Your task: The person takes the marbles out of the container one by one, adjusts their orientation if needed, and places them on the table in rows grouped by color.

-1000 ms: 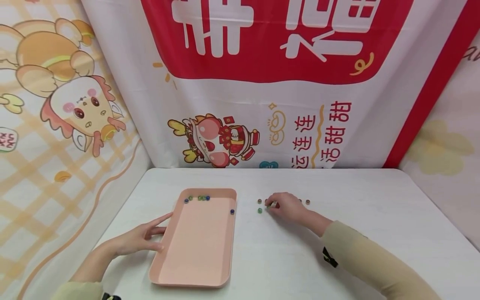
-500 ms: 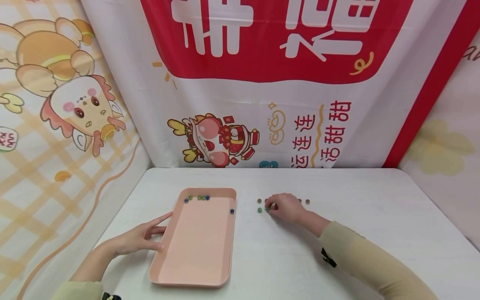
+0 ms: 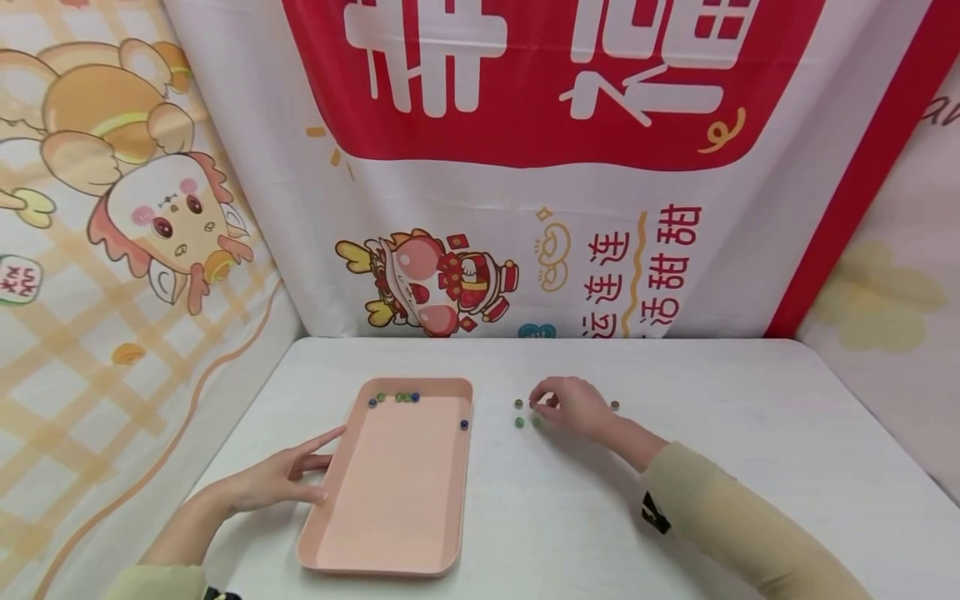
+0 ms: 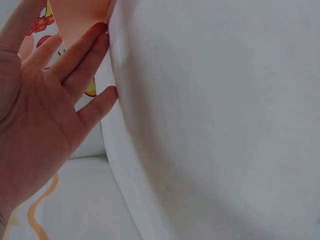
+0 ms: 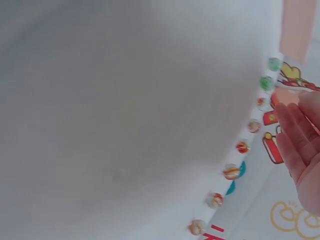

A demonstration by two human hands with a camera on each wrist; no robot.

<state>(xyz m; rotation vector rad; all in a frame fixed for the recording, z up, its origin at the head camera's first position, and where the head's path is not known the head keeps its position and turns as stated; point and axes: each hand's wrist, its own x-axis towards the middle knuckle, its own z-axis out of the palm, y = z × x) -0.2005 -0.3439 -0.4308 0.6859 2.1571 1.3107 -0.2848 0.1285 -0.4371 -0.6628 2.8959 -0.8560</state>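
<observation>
My left hand (image 3: 273, 479) rests with spread, straight fingers against the left rim of a pink tray (image 3: 393, 500); the left wrist view shows its palm and the fingertips (image 4: 102, 30) at the tray. Blue marbles (image 3: 416, 397) and green marbles (image 3: 381, 397) lie in the tray, mostly along its far end. To the right of the tray, my right hand (image 3: 576, 410) hovers over a row of marbles, fingers loosely bent with nothing visible between them. Two green marbles (image 3: 519, 422) (image 5: 266, 83) lie just below its fingertips. Several orange-red marbles (image 5: 231, 172) line up behind, partly hidden in the head view.
A white table (image 3: 675, 517) carries everything. A printed red and white cloth (image 3: 480, 200) hangs behind the far edge, and patterned cloth (image 3: 135, 275) stands close on the left side. White table surface lies between the tray and the marble row.
My right hand has let go of a green marble, which now lies beside the other green one, and has lifted slightly away. The left hand and tray have stayed put.
</observation>
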